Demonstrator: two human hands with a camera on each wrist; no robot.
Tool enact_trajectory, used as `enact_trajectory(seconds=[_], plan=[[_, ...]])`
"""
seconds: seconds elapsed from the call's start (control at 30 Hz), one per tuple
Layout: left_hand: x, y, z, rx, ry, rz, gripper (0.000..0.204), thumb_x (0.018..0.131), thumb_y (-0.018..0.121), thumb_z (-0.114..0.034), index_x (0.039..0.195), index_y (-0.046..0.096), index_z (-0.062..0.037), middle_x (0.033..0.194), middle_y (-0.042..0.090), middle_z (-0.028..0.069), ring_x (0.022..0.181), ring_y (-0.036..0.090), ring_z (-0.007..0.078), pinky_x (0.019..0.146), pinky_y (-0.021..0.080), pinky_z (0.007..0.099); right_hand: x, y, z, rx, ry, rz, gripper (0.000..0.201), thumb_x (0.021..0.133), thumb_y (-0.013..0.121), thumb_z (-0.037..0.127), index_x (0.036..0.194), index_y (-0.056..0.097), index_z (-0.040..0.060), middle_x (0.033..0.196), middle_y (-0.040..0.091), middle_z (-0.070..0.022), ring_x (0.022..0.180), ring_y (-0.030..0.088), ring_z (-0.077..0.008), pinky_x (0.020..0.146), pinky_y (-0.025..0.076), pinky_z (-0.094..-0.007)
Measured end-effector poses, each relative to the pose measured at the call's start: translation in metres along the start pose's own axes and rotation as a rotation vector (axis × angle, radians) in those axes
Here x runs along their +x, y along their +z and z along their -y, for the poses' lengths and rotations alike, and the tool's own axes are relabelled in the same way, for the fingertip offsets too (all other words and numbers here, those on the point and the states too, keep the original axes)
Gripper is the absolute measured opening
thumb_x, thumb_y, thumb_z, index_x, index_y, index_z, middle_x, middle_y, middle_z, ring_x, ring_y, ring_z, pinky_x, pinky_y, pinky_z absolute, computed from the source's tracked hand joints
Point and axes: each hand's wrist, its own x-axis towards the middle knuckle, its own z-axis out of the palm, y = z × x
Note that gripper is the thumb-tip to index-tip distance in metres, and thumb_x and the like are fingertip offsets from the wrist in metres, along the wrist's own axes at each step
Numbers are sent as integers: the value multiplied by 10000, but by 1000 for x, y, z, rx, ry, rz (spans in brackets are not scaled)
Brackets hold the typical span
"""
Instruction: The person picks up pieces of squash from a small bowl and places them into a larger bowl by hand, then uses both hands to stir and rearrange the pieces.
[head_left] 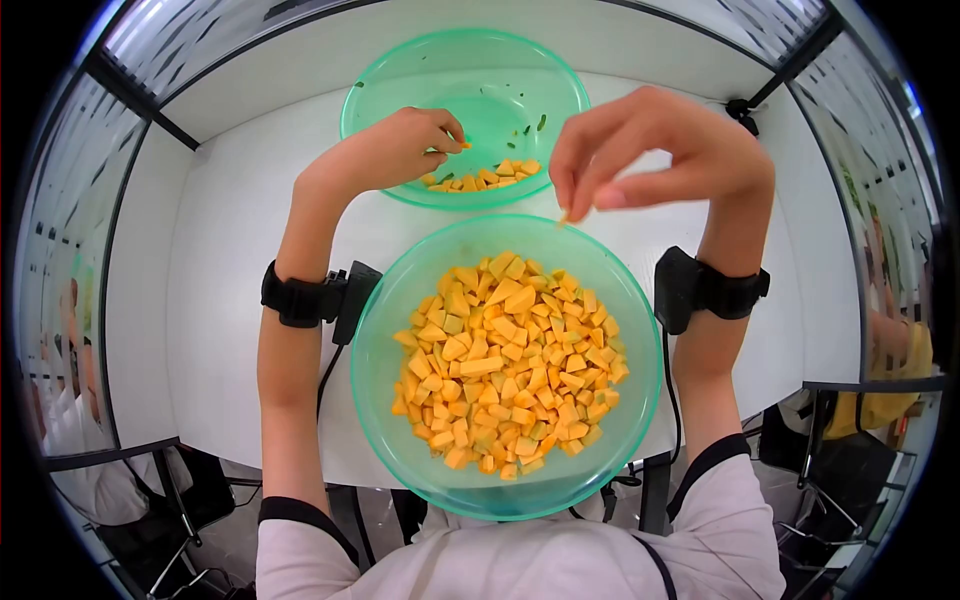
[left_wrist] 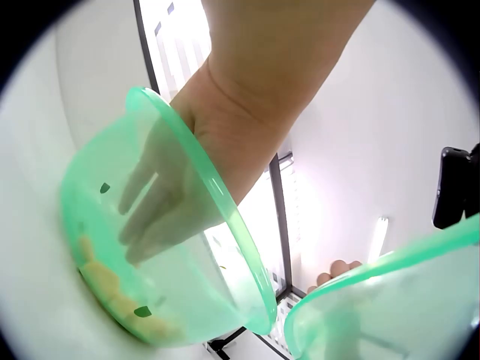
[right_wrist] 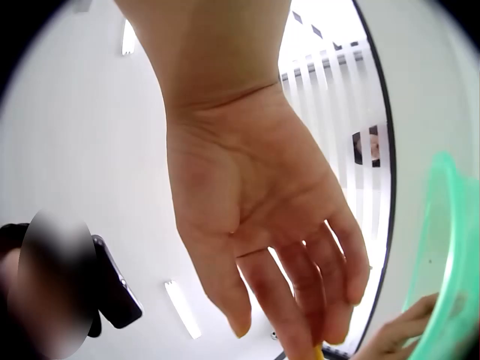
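In the head view, the left hand (head_left: 405, 148) is over the far green bowl (head_left: 365, 75), with a small orange piece (head_left: 466, 146) at its bent fingertips. The left wrist view shows that hand (left_wrist: 176, 187) through the bowl's translucent wall (left_wrist: 82, 180). My right hand (head_left: 665, 150) is above the gap between the bowls, its fingers bent down and pinching a small orange piece (head_left: 564, 219). Part of this piece (right_wrist: 319, 352) shows below the right hand (right_wrist: 262, 195) in the right wrist view. The near green bowl (head_left: 375, 410) holds a heap of orange chunks (head_left: 500, 365).
Several orange chunks (head_left: 485, 180) lie along the near side of the far bowl's bottom, and dark green bits (head_left: 542, 122) cling to its inside. Both bowls are on a white table (head_left: 230, 240). Pale panels stand behind and beside it.
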Motion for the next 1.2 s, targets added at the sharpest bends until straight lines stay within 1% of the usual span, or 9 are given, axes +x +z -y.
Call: enact_trajectory(seconds=[0.13,0.27,0.43,0.53,0.7,0.8,0.9,1.07,1.2], plan=[[-1,-5,1,-48,61,-46,217,838,568,20,1033,659,-10,1143,621,79,944,604,250,819,494,343,2,4,10,59,-109,126,188,914,586,123,874,700,-21,960,653,-115,816,636,-225,729,511,-302],[-12,-20,-4,-81,137,-90,215,833,581,14,1026,666,-30,1112,649,61,905,616,232,789,492,318,6,13,16,16,17,152,188,909,599,142,843,694,-6,952,684,-94,753,636,-205,690,508,-298],[-31,-50,-29,-317,268,74,242,821,608,7,1045,689,-35,1073,653,95,888,632,228,758,520,336,6,14,-6,-88,199,-33,204,903,605,189,841,662,3,866,685,-83,758,631,-207,726,512,-310],[-36,-56,-36,-340,464,166,228,807,625,11,1020,702,-24,1074,646,114,868,632,214,734,528,323,6,15,-23,-201,388,-127,205,905,591,213,936,632,14,853,673,-71,793,629,-201,787,509,-321],[-35,-52,-52,-462,546,409,194,825,638,-18,1001,718,-30,1050,655,113,835,637,221,719,518,312,5,14,-45,-345,480,-277,158,887,587,168,957,626,32,879,670,-64,810,630,-196,761,510,-324],[-35,-48,-57,-469,520,466,148,852,631,-47,979,702,-20,1011,668,96,844,636,204,742,512,310,7,17,-57,-351,517,-304,136,876,580,139,942,623,29,874,669,-64,832,628,-195,760,509,-322],[-30,-43,-52,-421,439,306,113,868,628,-70,956,666,-10,959,674,86,858,633,191,768,503,303,16,23,-72,-379,528,-321,112,856,577,98,929,620,24,860,663,-71,840,625,-203,770,508,-321],[-16,-25,-27,-107,56,-87,129,867,583,-55,988,625,-38,919,662,45,785,608,194,731,494,317,31,36,-86,-478,568,-292,106,844,572,41,935,625,55,914,636,-61,887,601,-225,776,500,-337],[-16,-3,-6,62,-221,-120,236,835,623,-87,1068,608,-59,981,659,86,825,610,219,736,492,341,34,43,-89,-504,512,-296,125,838,597,36,949,633,81,955,627,-44,928,587,-235,776,496,-342]])
